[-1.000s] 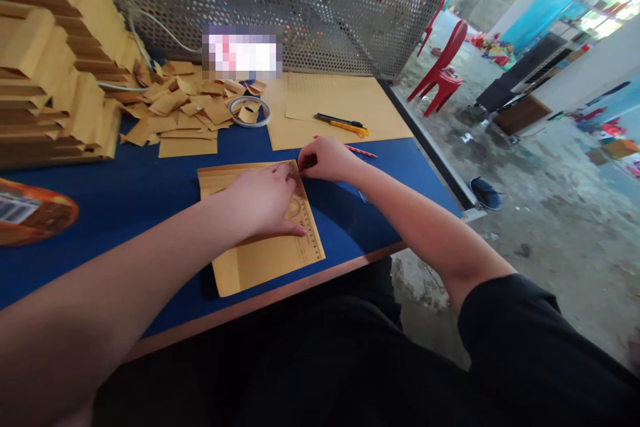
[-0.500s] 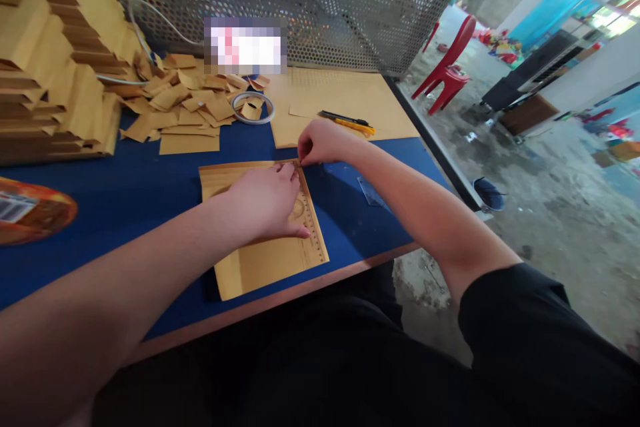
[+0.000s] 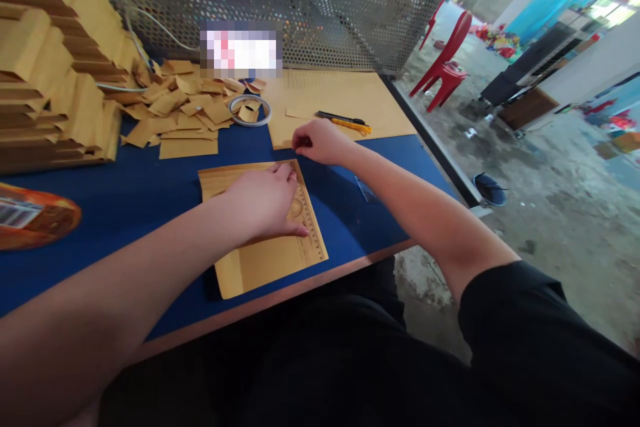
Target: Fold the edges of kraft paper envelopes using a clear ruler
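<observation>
A brown paper envelope (image 3: 270,263) lies flat near the front edge of the blue table. On its right side rests a clear ruler (image 3: 309,227) with a row of marks. My left hand (image 3: 263,203) is spread over both, pressing down, with the thumb stretched toward the ruler. Just beyond the envelope's top right corner, my right hand (image 3: 313,140) hovers with curled, pinched fingers; whatever they hold, if anything, is too small to make out.
Stacks of folded brown paper (image 3: 55,93) rise at the left, beside loose paper pieces (image 3: 175,107) and a tape roll (image 3: 250,111). A yellow cutter (image 3: 350,124) lies on large brown sheets (image 3: 330,90). An orange package (image 3: 37,215) sits far left.
My right hand has moved slightly up and away from the envelope's top right corner. My left hand stays on the envelope and ruler.
</observation>
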Available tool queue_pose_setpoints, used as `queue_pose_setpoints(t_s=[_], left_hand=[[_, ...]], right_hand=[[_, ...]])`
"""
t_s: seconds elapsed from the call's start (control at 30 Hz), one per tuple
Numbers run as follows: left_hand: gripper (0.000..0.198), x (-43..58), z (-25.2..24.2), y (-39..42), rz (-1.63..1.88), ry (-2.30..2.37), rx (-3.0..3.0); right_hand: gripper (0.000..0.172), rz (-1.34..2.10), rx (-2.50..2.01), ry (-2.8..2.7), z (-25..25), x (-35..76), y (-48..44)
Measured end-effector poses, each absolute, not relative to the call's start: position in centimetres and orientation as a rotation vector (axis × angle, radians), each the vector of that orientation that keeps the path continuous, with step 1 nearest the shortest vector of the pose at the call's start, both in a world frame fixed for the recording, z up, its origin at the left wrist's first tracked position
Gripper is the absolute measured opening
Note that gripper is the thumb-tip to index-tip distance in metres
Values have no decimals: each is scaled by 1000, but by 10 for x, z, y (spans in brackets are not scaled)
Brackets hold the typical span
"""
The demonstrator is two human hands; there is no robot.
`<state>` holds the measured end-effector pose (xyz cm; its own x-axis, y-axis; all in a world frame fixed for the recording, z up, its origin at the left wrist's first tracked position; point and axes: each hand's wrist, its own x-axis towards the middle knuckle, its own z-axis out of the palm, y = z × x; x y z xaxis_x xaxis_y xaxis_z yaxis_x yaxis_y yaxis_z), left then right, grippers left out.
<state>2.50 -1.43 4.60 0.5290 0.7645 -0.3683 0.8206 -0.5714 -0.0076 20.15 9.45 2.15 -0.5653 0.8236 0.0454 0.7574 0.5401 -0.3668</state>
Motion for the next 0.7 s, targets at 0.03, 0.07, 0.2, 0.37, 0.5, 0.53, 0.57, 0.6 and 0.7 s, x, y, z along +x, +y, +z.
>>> queue_pose_setpoints(t_s=[0.03, 0.07, 0.2, 0.37, 0.5, 0.53, 0.57, 0.6, 0.7], left_hand=[[101, 25, 46, -14, -497, 1360, 2602], [100, 25, 45, -14, -486, 1364, 2605], [97, 24, 45, -13, -466, 1392, 2594], [100, 21, 43, -11, -452, 1368, 2635], [96, 19, 40, -9, -456, 1369, 2639], [95, 19, 39, -8, -447, 1365, 2642], [93, 19, 38, -7, -437, 1361, 2645], [93, 18, 37, -6, -428, 1357, 2648], [96, 17, 34, -5, -425, 1356, 2658]], right_hand=[[20, 446, -1328, -2559, 19, 204, 89], [20, 435, -1316, -2558, 17, 206, 84], [26, 366, -1204, -2594, 4, 213, 71], [36, 328, -1165, -2624, -7, 215, 65], [33, 389, -1149, -2595, -10, 215, 63], [31, 399, -1146, -2599, -11, 215, 62], [30, 407, -1143, -2607, -11, 216, 60], [29, 412, -1140, -2614, -11, 216, 59], [27, 413, -1133, -2625, -11, 217, 53]])
